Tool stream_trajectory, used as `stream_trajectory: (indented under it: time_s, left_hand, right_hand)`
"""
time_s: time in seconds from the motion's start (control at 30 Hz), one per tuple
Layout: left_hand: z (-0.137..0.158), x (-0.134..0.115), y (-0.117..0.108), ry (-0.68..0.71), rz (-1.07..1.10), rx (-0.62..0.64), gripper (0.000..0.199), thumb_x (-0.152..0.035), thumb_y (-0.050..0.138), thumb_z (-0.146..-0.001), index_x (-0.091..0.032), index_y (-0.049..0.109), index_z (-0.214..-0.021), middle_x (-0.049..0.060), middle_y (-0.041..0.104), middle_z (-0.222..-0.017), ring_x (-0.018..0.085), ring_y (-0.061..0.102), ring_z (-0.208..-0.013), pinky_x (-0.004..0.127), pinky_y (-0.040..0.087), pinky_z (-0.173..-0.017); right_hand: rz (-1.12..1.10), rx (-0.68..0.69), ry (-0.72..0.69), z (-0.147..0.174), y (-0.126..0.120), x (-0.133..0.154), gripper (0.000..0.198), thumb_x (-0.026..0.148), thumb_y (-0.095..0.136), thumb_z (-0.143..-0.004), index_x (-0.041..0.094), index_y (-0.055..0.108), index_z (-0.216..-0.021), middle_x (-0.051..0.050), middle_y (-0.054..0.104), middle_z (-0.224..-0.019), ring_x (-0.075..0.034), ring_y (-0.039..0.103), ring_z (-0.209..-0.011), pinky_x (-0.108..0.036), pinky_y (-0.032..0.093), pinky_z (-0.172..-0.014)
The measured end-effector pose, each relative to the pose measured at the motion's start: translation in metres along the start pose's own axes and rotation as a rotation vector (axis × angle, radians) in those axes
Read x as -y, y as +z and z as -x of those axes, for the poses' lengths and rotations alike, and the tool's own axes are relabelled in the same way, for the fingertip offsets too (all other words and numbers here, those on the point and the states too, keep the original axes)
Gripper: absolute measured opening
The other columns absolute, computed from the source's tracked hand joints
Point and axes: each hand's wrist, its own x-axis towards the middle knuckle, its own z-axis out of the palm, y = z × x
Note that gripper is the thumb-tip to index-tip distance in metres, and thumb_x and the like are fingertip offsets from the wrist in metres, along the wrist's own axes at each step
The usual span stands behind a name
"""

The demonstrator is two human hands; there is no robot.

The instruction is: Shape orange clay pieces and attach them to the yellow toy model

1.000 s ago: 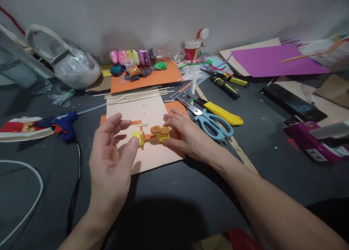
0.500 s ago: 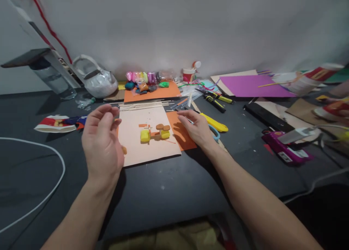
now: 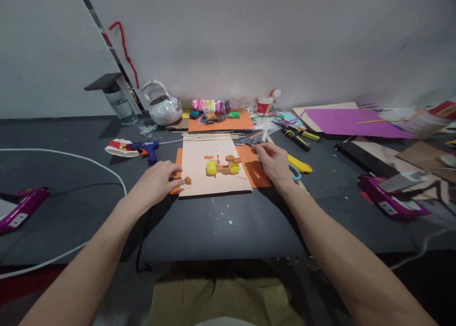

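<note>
My left hand (image 3: 156, 180) is low at the left edge of a pale sheet (image 3: 199, 187). Its thumb and fingers are apart, close to a small brown lump (image 3: 187, 180). On the sheet lies a small model with two yellow rolls (image 3: 211, 168) joined by a thin bar, and brown discs (image 3: 230, 158) at its right end. My right hand (image 3: 275, 163) is over the right side of the orange paper (image 3: 253, 170), thumb and fingers pinched together; whatever they hold is hidden. Beside it are blue scissors handles (image 3: 295, 173) and a yellow cutter (image 3: 301, 164).
Left of the sheet lie a blue glue gun (image 3: 149, 150) and a white cable (image 3: 96, 161). Behind are thin sticks (image 3: 210, 136), coloured clay packs (image 3: 211, 106), a silver basket-like pot (image 3: 164, 110) and a bottle (image 3: 121, 107). Pliers (image 3: 296, 139) and purple paper (image 3: 352, 122) lie to the right.
My left hand has come down from its raised place to the sheet's left edge. My right hand's fingers have drawn closer together. The view has shifted, showing more of the left side.
</note>
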Motion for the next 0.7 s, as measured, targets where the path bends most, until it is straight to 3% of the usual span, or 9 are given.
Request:
stream_trajectory:
  time_s: [0.17, 0.43, 0.5, 0.7]
  left_hand:
    - [-0.010, -0.010, 0.015, 0.045, -0.052, 0.141, 0.033, -0.038, 0.066, -0.098, -0.018, 0.065, -0.125, 0.010, 0.067, -0.128, 0.025, 0.068, -0.109, 0.048, 0.059, -0.093]
    - [-0.018, -0.002, 0.026, -0.047, 0.069, 0.181, 0.033, -0.038, 0.065, -0.099, -0.018, 0.066, -0.125, 0.010, 0.068, -0.127, 0.025, 0.069, -0.107, 0.047, 0.060, -0.092]
    - [-0.018, 0.001, 0.027, -0.081, 0.144, 0.178, 0.032, -0.038, 0.065, -0.099, -0.018, 0.067, -0.123, 0.010, 0.069, -0.125, 0.024, 0.069, -0.106, 0.046, 0.060, -0.091]
    - [-0.014, 0.006, 0.026, -0.172, 0.420, 0.151, 0.029, -0.040, 0.066, -0.098, -0.015, 0.069, -0.112, 0.006, 0.072, -0.107, 0.021, 0.071, -0.092, 0.040, 0.061, -0.081]
  right_hand:
    - [0.044, -0.010, -0.040, 0.001, 0.000, 0.001, 0.037, 0.038, 0.066, -0.100, 0.018, 0.062, -0.131, -0.010, 0.065, -0.131, -0.024, 0.068, -0.111, -0.046, 0.060, -0.093]
    - [0.156, 0.017, -0.251, 0.013, -0.006, 0.019, 0.036, 0.038, 0.065, -0.100, 0.019, 0.062, -0.130, -0.010, 0.065, -0.132, -0.024, 0.068, -0.111, -0.046, 0.060, -0.094]
    - [0.179, 0.129, -0.368, 0.026, 0.000, 0.034, 0.033, 0.038, 0.064, -0.101, 0.019, 0.063, -0.128, -0.010, 0.066, -0.130, -0.023, 0.068, -0.110, -0.045, 0.060, -0.094]
    - [0.301, 0.693, -0.713, 0.066, 0.039, 0.066, 0.022, 0.034, 0.064, -0.101, 0.017, 0.068, -0.113, -0.006, 0.071, -0.113, -0.019, 0.070, -0.099, -0.040, 0.061, -0.088]
